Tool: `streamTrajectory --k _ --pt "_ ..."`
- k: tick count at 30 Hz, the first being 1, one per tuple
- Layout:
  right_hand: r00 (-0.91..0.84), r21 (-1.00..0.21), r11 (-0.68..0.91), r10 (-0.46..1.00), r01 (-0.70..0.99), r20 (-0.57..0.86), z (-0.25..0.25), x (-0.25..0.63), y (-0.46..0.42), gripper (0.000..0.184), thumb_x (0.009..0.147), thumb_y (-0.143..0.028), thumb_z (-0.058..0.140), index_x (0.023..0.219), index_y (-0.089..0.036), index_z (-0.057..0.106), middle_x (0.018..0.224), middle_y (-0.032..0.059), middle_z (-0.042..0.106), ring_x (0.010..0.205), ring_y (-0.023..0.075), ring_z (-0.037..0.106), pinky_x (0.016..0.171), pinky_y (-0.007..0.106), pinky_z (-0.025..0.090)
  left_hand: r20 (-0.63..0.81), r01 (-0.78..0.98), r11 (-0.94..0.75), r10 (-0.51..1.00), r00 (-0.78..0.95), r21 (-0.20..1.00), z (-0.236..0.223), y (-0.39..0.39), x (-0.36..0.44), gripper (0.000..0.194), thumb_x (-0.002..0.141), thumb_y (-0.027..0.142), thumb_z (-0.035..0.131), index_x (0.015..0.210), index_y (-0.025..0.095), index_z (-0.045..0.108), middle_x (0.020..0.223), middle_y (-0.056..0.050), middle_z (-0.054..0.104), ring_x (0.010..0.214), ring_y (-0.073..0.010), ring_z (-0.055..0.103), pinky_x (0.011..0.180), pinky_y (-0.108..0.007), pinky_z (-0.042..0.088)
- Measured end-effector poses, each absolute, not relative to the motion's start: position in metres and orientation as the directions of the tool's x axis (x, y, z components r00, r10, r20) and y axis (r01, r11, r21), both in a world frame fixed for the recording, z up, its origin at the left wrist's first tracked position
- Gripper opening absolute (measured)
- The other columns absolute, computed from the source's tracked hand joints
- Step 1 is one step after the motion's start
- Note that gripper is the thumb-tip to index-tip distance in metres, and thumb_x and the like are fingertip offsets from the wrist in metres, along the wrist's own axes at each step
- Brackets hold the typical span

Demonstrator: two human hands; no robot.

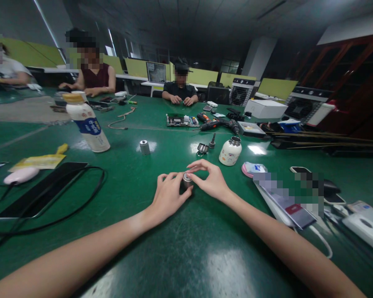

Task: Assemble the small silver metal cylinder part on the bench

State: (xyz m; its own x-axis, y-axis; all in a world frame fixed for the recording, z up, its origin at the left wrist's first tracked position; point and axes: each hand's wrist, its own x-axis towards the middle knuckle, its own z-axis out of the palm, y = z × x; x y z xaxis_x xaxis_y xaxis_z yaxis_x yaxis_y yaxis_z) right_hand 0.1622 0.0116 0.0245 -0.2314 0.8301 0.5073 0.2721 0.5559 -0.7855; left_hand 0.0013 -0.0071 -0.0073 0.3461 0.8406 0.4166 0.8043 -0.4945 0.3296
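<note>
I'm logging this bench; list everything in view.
Held cylinder: one, silvery, centre
Loose cylinder: one, silvery, ahead-left
Bottle: one, white-blue, left
Flask: one, cream, ahead-right
Tablet: one, black, left
Packet: one, yellow, left
Circuit board: one, green, far centre
Drills: count unclear, black-orange, beyond flask
Box: one, white, far right
Tabletop: one, green, beneath
People: three, white/maroon/dark tops, background
Other clutter: uncounted, mixed, both sides
Left grip: one, bare, cylinder's side
Right grip: one, bare, cylinder's top

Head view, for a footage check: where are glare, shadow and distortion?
Head view: glare whitens patches of the green table, one beside the small bottle; wide-angle distortion apparently tilts the tall bottle; the cylinder between left hand and right hand looks dark below its top.
</note>
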Motion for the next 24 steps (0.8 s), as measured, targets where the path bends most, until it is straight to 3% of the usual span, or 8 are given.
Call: streamTrajectory --k 5,13,20,24 --pt "-0.139 -0.814 0.517 0.856 0.266 0.498 0.029 0.174 0.023 0.017 0.077 -0.024 0.07 0.091 -0.019 0.061 0.086 0.003 0.073 0.084 0.0177 0.071 0.083 0.032 0.054 0.42 0.805 -0.491 0.842 0.339 0.333 -0.006 -0.008 0.002 0.025 0.087 0.034 0.054 0.108 0.021 0.057 0.108 -0.008 0.068 0.103 -0.0259 0.059 0.091 -0.044 0.033" --pt "-0.324 -0.769 0.386 0.914 0.509 0.245 0.003 0.202 0.044 0.009 0.073 -0.014 0.07 0.08 -0.018 0.065 0.08 0.0021 0.073 0.078 0.0176 0.071 0.08 0.033 0.053 0.436 0.811 -0.47 0.847 0.304 0.347 -0.007 -0.009 0.002 0.036 0.087 0.037 0.053 0.119 0.02 0.05 0.112 -0.009 0.067 0.103 -0.0262 0.06 0.093 -0.045 0.032" --pt "-0.167 -0.824 0.464 0.886 0.326 0.433 0.021 0.186 0.033 0.015 0.073 -0.025 0.073 0.083 -0.018 0.063 0.082 0.0031 0.073 0.079 0.0175 0.071 0.079 0.032 0.054 0.43 0.813 -0.472 0.847 0.312 0.341 -0.006 -0.009 0.002 0.032 0.087 0.036 0.054 0.115 0.021 0.053 0.11 -0.009 0.068 0.102 -0.0264 0.06 0.092 -0.045 0.033" --pt "-0.234 -0.826 0.509 0.857 0.243 0.459 0.029 0.172 0.021 0.014 0.074 -0.024 0.073 0.082 -0.019 0.063 0.082 0.002 0.072 0.08 0.0166 0.07 0.077 0.03 0.055 0.436 0.804 -0.493 0.836 0.333 0.333 -0.007 -0.008 0.001 0.027 0.087 0.033 0.054 0.111 0.022 0.055 0.11 -0.009 0.067 0.103 -0.0261 0.059 0.09 -0.044 0.034"
